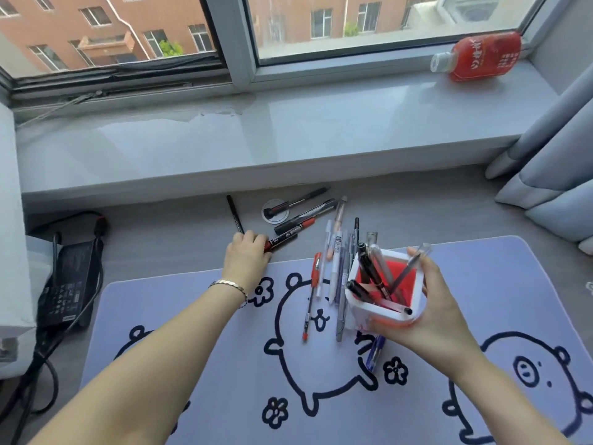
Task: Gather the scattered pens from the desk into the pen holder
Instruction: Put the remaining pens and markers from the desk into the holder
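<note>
Our left fingers (pixel 253 240) close on a red marker (pixel 290 233) on the grey desk (pixel 179 239); right hand (pixel 433 303) grips the pen holder (pixel 385 293) over the cartoon mat (pixel 224 364), below the windowsill (pixel 256 142).

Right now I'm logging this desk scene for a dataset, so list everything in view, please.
pen holder: one, white outside and red inside, several pens in it, held above the mat
loose pens: about a dozen, mixed colours, desk and mat
red marker: one, desk
desk mat: one, lilac, cartoon animals
power adapter: one, black, left
bottle: one, red, lying on windowsill
curtain: grey, right
left hand: on the red marker
right hand: gripping the pen holder
</note>
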Tool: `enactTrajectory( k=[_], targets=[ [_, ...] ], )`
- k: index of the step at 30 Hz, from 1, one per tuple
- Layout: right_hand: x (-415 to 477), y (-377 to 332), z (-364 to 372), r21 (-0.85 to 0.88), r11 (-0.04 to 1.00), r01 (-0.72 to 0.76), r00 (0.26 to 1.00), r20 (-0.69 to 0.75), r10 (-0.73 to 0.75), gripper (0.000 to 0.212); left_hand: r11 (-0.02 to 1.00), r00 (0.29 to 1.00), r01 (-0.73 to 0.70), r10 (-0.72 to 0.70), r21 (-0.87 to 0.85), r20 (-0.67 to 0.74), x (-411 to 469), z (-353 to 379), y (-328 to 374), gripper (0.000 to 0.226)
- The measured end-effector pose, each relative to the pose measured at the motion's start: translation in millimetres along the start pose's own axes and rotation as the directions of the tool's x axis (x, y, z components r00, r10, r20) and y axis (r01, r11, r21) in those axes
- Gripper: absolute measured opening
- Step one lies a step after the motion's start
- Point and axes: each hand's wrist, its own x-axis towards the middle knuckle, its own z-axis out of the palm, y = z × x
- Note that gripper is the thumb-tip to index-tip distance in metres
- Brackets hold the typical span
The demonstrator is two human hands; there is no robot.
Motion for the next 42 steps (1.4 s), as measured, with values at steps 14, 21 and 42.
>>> enactTrajectory(
  k=[14, 21, 42],
  targets=[
    [-19.3, 15.9, 1.0, -0.080, 0.997, -0.015, 1.000, 0.007, 0.015, 0.107, 0.749, 0.993, -0.119, 0.080, -0.651, -0.089, -119.6, -98.2, 32.0, 0.017],
    [-30.9, 4.3, 7.4, -0.190, 0.980, 0.054, 0.998, 0.050, -0.046, 0.103, 0.895, 0.936, -0.167, 0.275, -0.414, 0.219, -164.9, -122.4, 55.9, 0.023],
    [-48.2, -8.8, 27.3, -0.124, 0.983, 0.133, 0.987, 0.104, -0.120, 0.106, 0.530, 0.979, -0.096, -0.102, -0.843, -0.175, -161.9, -114.5, 89.1, 0.018]
  ],
)
